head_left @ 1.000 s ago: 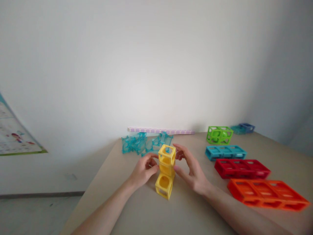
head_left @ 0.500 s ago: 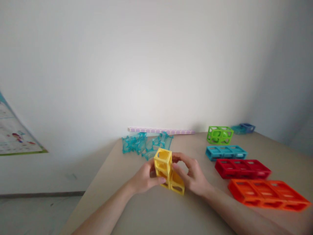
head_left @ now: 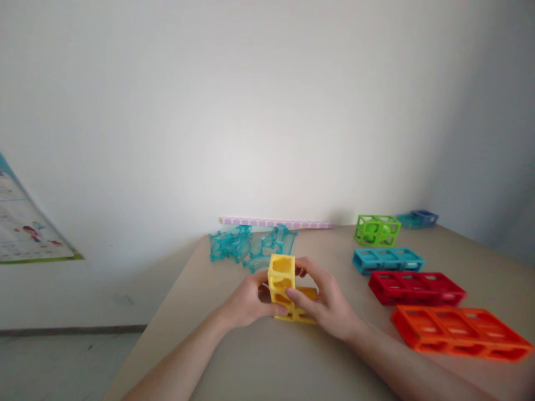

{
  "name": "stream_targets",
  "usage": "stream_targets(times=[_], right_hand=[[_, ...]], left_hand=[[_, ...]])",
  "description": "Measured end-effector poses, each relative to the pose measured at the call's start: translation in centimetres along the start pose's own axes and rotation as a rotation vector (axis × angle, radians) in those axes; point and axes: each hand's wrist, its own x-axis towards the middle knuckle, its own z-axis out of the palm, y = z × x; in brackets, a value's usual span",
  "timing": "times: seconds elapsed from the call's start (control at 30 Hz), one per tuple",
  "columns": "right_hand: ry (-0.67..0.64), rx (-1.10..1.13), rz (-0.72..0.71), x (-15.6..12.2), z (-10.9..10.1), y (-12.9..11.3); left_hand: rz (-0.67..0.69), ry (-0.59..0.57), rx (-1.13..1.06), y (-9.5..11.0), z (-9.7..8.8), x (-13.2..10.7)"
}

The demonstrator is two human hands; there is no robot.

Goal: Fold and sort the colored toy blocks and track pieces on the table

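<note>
A yellow open-frame toy block point(head_left: 282, 273), L-shaped with an upright column and a low part to the right, is held between both hands above the near-middle of the table. My left hand point(head_left: 247, 301) grips the column from the left, its thumb across the lower front. From the right, my right hand point(head_left: 328, 301) closes on the block, thumb on the front of the column and fingers behind it. That hand partly covers the low part. Whether the block's base touches the table I cannot tell.
On the right stand an orange block point(head_left: 460, 331), a red block point(head_left: 418, 288), a blue block point(head_left: 388, 260) and a green block point(head_left: 377, 230). Translucent teal pieces point(head_left: 234, 244) lie behind my left hand. A purple-white strip point(head_left: 276, 223) runs along the wall; a dark blue piece point(head_left: 425, 218) sits far right.
The yellow block has turned so its column faces me more squarely, and it has shifted slightly right. My right thumb has moved left onto the column's front. Both hands keep their hold.
</note>
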Motion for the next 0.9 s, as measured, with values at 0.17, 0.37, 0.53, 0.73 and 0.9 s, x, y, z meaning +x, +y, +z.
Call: stream_targets(times=[0.17,0.37,0.53,0.73,0.9], right_hand=[[0.009,-0.020,-0.047,0.2,-0.1,-0.4],[0.031,-0.011,-0.108,0.0,-0.3,-0.4],[0.116,0.029,-0.144,-0.1,-0.1,0.4],[0.287,-0.025,-0.047,0.2,0.1,2.2],[0.246,-0.108,0.011,0.5,-0.2,2.7]], left_hand=[[0.012,-0.009,-0.006,0.1,0.0,-0.1],[-0.004,-0.001,0.020,0.2,-0.2,0.0],[0.004,0.024,0.052,-0.3,-0.4,0.2],[0.058,0.071,0.159,-0.1,-1.3,0.2],[0.067,0.077,0.175,0.1,-1.6,0.2]])
